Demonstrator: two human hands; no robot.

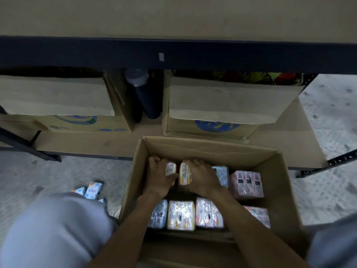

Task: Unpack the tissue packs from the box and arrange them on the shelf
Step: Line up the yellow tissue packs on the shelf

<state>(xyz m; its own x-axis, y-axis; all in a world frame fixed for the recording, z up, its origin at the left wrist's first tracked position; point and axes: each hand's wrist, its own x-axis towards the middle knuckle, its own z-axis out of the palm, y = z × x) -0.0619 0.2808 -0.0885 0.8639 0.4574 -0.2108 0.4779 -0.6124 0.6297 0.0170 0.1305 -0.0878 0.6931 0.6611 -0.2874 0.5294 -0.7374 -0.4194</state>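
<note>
An open cardboard box [280,190] stands on the floor in front of me with several wrapped tissue packs inside. My left hand [157,177] grips a yellow-white tissue pack [171,168] at the box's far left. Right beside it, my right hand [201,176] closes over another yellow pack [184,174]. A blue pack [222,176] and a pink pack [247,183] stand to the right. Nearer me lie a blue pack [160,214], a yellow pack [180,215] and a pink pack [209,212]. The shelf's low board [87,142] lies just beyond the box.
Two open cartons [58,101] [222,105] sit on the low shelf with a dark bottle [143,93] between them. A dark shelf beam [173,53] crosses above. A few small blue packs [92,190] lie on the floor at left, beside my knee [54,229].
</note>
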